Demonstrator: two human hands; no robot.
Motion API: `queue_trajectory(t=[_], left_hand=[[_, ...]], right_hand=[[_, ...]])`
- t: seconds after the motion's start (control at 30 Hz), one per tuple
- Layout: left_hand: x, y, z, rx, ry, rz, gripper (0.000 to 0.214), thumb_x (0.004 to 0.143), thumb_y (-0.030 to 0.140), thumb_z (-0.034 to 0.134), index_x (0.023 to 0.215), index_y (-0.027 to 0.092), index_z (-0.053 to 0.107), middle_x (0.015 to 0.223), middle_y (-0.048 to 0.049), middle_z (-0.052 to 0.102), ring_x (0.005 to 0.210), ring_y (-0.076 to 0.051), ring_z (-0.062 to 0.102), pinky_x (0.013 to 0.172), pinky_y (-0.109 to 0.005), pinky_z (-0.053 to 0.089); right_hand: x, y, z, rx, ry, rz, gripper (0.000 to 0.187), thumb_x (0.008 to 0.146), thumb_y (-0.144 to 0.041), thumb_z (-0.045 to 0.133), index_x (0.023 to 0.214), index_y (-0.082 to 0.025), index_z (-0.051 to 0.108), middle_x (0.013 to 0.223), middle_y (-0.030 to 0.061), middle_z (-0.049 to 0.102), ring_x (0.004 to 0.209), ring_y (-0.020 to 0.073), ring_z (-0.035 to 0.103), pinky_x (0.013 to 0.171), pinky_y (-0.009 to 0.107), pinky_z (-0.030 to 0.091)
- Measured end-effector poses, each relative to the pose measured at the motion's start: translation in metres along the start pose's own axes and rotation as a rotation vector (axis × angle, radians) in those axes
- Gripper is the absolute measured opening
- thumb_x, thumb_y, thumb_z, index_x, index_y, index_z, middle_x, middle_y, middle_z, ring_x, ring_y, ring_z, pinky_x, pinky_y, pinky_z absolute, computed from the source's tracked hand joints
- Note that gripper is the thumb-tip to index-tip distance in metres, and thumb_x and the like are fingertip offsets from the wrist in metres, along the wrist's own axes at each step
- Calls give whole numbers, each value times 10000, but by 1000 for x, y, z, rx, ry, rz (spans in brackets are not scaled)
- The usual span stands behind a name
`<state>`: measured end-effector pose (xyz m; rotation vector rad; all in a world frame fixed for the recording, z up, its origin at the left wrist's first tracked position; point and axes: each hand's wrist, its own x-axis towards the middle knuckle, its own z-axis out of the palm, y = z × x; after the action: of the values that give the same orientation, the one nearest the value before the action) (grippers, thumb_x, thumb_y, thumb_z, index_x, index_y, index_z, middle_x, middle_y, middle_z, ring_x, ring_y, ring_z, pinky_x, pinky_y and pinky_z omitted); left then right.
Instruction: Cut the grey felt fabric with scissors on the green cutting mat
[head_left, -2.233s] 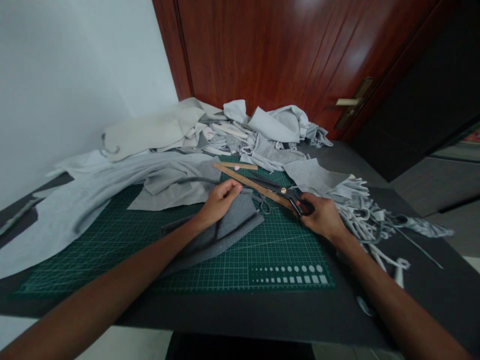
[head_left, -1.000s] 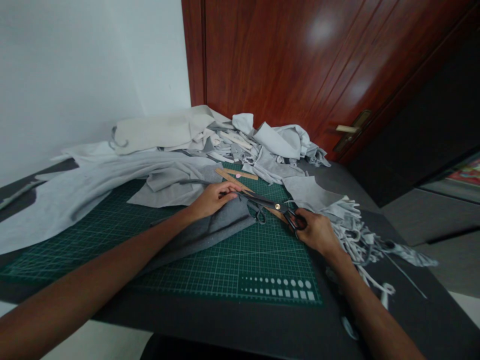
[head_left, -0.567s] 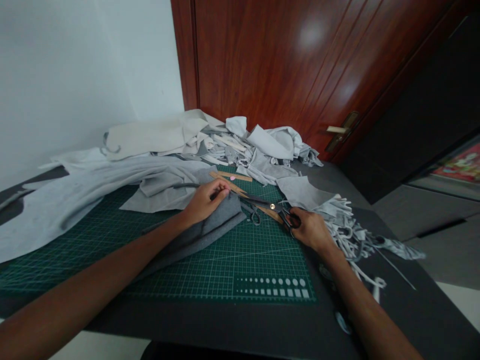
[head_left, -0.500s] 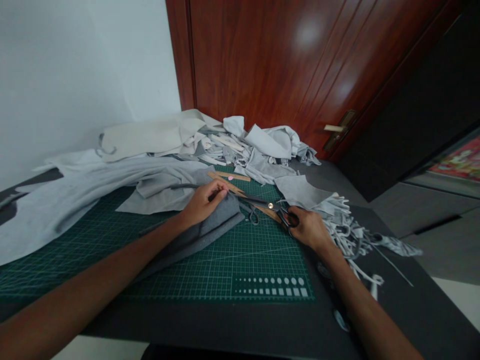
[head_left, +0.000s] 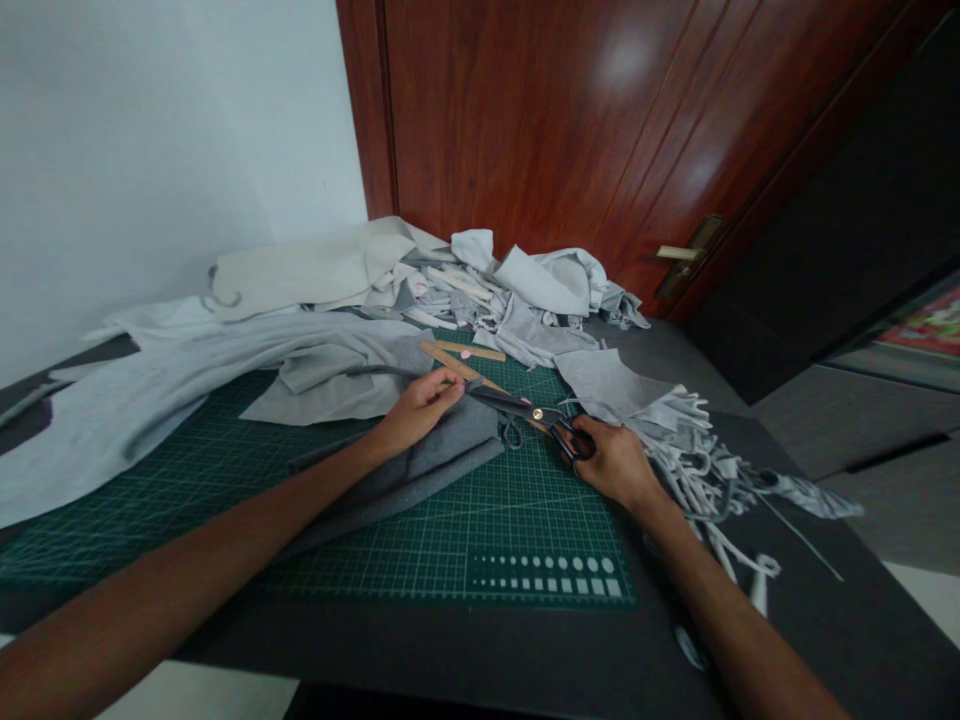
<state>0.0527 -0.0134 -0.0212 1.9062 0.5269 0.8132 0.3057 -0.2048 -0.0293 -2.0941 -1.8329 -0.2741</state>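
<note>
My right hand [head_left: 613,458] grips the black handles of a pair of scissors [head_left: 538,413], whose blades point left toward my other hand. Between thumb and fingers, my left hand [head_left: 426,402] pinches a narrow dark grey fabric strip [head_left: 474,384] right by the blade tips. Whether the blades touch the strip is hard to make out. Beneath both lies a folded dark grey cloth [head_left: 442,447], partly covered by my left forearm. A small loop of grey strip [head_left: 511,433] rests just below the scissors.
A green cutting mat [head_left: 525,520] covers much of the dark table [head_left: 375,645]. Wooden rulers [head_left: 487,352] lie behind the scissors, with a pink disc [head_left: 466,354] beside them. Pale fabric [head_left: 300,270] is heaped at the back left, cut strips [head_left: 701,480] at right.
My left hand has shifted slightly right, with the strip's end now raised at the scissor tips. The scissors have moved a little left. The camera view has turned slightly.
</note>
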Motion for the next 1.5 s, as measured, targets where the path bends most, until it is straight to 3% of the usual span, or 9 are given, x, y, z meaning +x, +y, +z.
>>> queue_trajectory(t=[0.27, 0.6, 0.9, 1.13, 1.37, 1.5], left_hand=[[-2, -5, 4, -137, -77, -1, 260, 903, 446, 587, 929, 191, 545, 615, 58, 480, 496, -81, 362, 473, -215, 240], [-3, -4, 6, -164, -132, 92, 313, 888, 484, 611, 861, 176, 560, 667, 25, 555, 630, -117, 517, 570, -225, 371], [-3, -5, 10, -254, -102, 95, 293, 851, 431, 685, 842, 174, 544, 643, 35, 581, 600, -107, 545, 570, -222, 409], [-7, 1, 11, -314, -66, 37, 259, 862, 392, 688, 861, 174, 548, 706, 18, 618, 620, -119, 552, 584, -239, 403], [-5, 0, 12, -334, -45, 81, 267, 845, 389, 713, 853, 171, 559, 791, -10, 650, 724, -150, 616, 649, -253, 447], [-6, 1, 10, -280, -34, 76, 303, 859, 433, 684, 928, 153, 593, 799, -13, 657, 663, -111, 580, 599, -218, 421]], right_hand=[[-2, -8, 2, 88, -34, 6, 83, 807, -284, 586, 821, -213, 627, 648, 11, 657, 566, 179, 607, 553, 257, 337], [-4, -14, 4, 216, -24, 12, 91, 788, -297, 602, 815, -215, 630, 644, 7, 664, 539, 170, 607, 531, 249, 384], [-7, -21, 7, 307, -34, 25, 71, 759, -281, 626, 793, -221, 612, 657, 3, 672, 541, 168, 603, 523, 252, 417], [-8, -32, 7, 346, -69, 45, 156, 794, -332, 633, 868, -231, 541, 680, -6, 662, 551, 172, 622, 529, 257, 438], [-11, -40, 6, 278, -33, 35, 170, 799, -326, 640, 902, -224, 550, 787, 31, 701, 637, 198, 660, 573, 275, 455], [-10, -37, 7, 270, -14, 83, 169, 813, -340, 638, 901, -224, 552, 745, 16, 683, 616, 191, 651, 565, 268, 447]])
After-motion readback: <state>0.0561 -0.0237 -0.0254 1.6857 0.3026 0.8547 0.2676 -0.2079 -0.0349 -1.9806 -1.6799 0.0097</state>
